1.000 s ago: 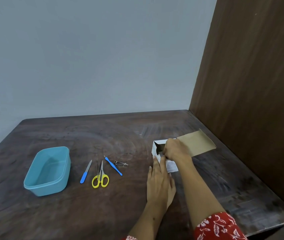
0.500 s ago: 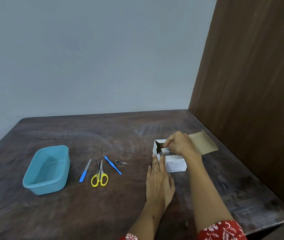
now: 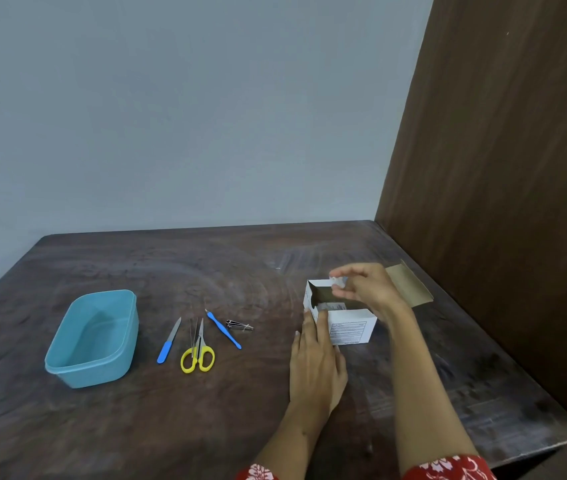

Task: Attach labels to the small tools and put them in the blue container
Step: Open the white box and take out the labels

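An empty blue container (image 3: 93,337) stands at the table's left. To its right lie a blue-handled file (image 3: 168,341), thin tweezers (image 3: 192,332), yellow scissors (image 3: 199,355), a blue-handled pick (image 3: 224,330) and a nail clipper (image 3: 239,325). A small white cardboard box (image 3: 348,323) stands open, its flap (image 3: 410,285) folded back. My left hand (image 3: 316,362) lies flat on the table with fingertips against the box's near left corner. Just above the box opening, my right hand (image 3: 365,289) pinches a small whitish item (image 3: 338,281), blurred, likely a label.
The dark wooden table (image 3: 206,410) ends at a pale wall behind and a tall brown wooden panel (image 3: 500,168) along its right side. The table's front right edge drops off near my right sleeve.
My right hand came up out of the box, lifting a small whitish item above the opening. My left hand stayed against the box. The tools and container did not move.
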Available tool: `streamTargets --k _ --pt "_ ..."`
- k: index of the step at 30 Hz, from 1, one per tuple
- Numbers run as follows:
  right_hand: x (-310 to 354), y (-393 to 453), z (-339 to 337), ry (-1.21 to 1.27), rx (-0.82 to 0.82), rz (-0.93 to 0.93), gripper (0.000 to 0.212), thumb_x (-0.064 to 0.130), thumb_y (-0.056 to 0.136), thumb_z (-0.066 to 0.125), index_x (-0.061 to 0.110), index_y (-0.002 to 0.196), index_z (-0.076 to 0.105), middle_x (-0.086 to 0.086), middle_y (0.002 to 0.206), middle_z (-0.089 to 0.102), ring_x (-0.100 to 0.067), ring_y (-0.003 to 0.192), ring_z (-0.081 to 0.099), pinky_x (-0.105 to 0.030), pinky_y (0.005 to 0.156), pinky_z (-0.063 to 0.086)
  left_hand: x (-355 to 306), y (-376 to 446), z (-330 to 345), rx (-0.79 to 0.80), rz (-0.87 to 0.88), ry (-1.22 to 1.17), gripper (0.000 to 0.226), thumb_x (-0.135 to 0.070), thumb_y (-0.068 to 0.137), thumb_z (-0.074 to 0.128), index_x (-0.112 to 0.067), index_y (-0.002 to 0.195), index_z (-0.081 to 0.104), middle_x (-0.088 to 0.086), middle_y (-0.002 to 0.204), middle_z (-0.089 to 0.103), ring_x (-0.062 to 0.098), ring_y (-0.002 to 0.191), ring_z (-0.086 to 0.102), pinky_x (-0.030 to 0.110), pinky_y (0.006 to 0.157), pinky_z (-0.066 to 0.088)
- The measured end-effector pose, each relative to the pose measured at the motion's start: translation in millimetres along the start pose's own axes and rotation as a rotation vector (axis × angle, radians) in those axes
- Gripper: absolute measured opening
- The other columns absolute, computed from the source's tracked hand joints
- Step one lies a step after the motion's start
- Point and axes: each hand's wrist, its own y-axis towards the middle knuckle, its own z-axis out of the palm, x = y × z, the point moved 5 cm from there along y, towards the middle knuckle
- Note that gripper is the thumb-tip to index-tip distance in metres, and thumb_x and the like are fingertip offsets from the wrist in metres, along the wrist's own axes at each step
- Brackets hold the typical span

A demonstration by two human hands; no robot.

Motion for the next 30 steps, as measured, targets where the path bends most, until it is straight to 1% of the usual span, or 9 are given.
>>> streamTargets --k 2,4,7,10,12,15,17,22,30 --pt "1 -2 -3 0.156 -0.042 -0.007 0.027 -0.012 0.087 0.048 0.004 0.082 0.069 -0.016 0.109 0.064 -0.020 0.089 0.068 -0.028 0.085 0.053 1 0 0 0.008 -0.007 -0.006 0.075 -0.021 0.072 0.063 -0.011 0.139 0.031 0.014 0.137 0.049 0.023 0.123 0.053 0.035 0.098 0.047" --pt "4 -8 -12 0.246 -0.147 -0.042 0.013 -0.006 0.084 0.061 0.004 0.087 0.069 -0.011 0.098 0.068 -0.012 0.081 0.067 -0.019 0.078 0.053 1 0 -1 0.012 -0.010 -0.013 0.075 -0.021 0.071 0.064 -0.011 0.138 0.031 0.015 0.137 0.049 0.023 0.121 0.055 0.034 0.097 0.048" --pt "-1 -19 -47 0.241 -0.609 -0.144 0.015 0.006 0.075 0.074 0.013 0.088 0.072 0.001 0.083 0.069 -0.001 0.068 0.061 -0.010 0.063 0.051 2 0 -1 0.001 0.001 -0.025 0.074 -0.021 0.072 0.060 -0.010 0.138 0.030 0.016 0.139 0.048 0.024 0.121 0.054 0.035 0.097 0.048" --pt "-16 -44 -75 0.332 -1.130 -0.180 0.016 0.014 0.077 0.073 0.017 0.093 0.072 0.000 0.094 0.071 -0.005 0.079 0.063 -0.019 0.075 0.053 2 0 0 -0.011 0.009 -0.050 0.071 -0.018 0.077 0.055 -0.011 0.141 0.024 0.016 0.142 0.043 0.026 0.127 0.049 0.038 0.100 0.046" --pt "-33 -52 -84 0.509 -1.255 -0.086 0.017 0.013 0.081 0.070 0.016 0.098 0.068 0.003 0.100 0.067 -0.002 0.087 0.059 -0.016 0.071 0.049 2 -1 0 -0.013 0.006 -0.078 0.070 -0.016 0.080 0.053 -0.013 0.141 0.019 0.017 0.145 0.039 0.029 0.128 0.047 0.039 0.103 0.044" --pt "-59 -44 -81 0.876 -1.136 0.092 0.012 0.009 0.081 0.068 0.020 0.083 0.063 0.006 0.092 0.064 -0.008 0.094 0.061 -0.019 0.077 0.050 0 -1 -2 0.025 -0.009 -0.145 0.067 -0.016 0.086 0.048 -0.018 0.142 0.011 0.017 0.152 0.026 0.030 0.133 0.039 0.040 0.108 0.037" --pt "-58 -40 -75 0.887 -1.065 0.053 0.019 0.006 0.081 0.069 0.023 0.076 0.060 0.006 0.088 0.064 -0.009 0.092 0.063 -0.023 0.083 0.052 0 -1 -3 0.025 -0.017 -0.176 0.065 -0.019 0.088 0.045 -0.018 0.144 0.010 0.015 0.154 0.021 0.029 0.136 0.035 0.039 0.110 0.035" --pt "-10 -52 -47 0.649 -0.961 -0.334 0.025 -0.002 0.079 0.067 0.022 0.074 0.062 -0.008 0.095 0.069 0.000 0.079 0.066 -0.017 0.080 0.052 0 -2 -2 -0.009 -0.011 -0.188 0.064 -0.031 0.085 0.027 -0.021 0.144 0.005 0.011 0.153 0.025 0.026 0.135 0.038 0.036 0.106 0.040" --pt "-8 -64 17 0.119 -0.633 -0.565 0.021 -0.007 0.078 0.064 0.012 0.080 0.072 0.002 0.087 0.073 -0.002 0.087 0.067 -0.011 0.080 0.049 -3 0 -10 0.086 -0.039 -0.260 0.073 -0.023 0.092 0.046 -0.012 0.148 0.000 0.004 0.158 0.011 0.020 0.138 0.033 0.034 0.109 0.034"
